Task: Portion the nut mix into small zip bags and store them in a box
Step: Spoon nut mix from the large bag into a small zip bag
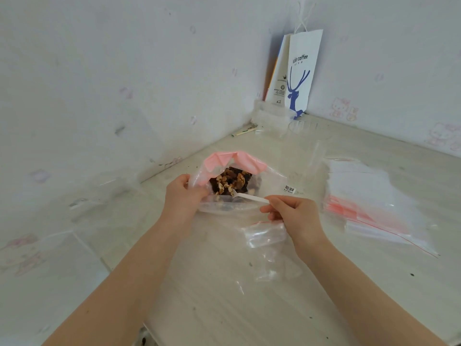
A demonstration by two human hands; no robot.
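Note:
A big clear bag with a pink zip strip (234, 159) lies open in the middle of the table, showing the nut mix (230, 181) of walnuts and dark fruit. My left hand (183, 196) grips the bag's left rim and holds it open. My right hand (294, 216) pinches the handle of a white plastic spoon (250, 197), whose tip is in the nuts. Under my right hand lies a small empty zip bag (265, 234) with a red line at its top. A stack of small zip bags (369, 198) rests to the right.
A white paper coffee bag (300, 73) leans in the wall corner, with a clear plastic box (270, 118) in front of it and a clear lid (309, 127) beside it. The wall runs close along the table's left edge. The table (249, 308) is pale with dark crumbs.

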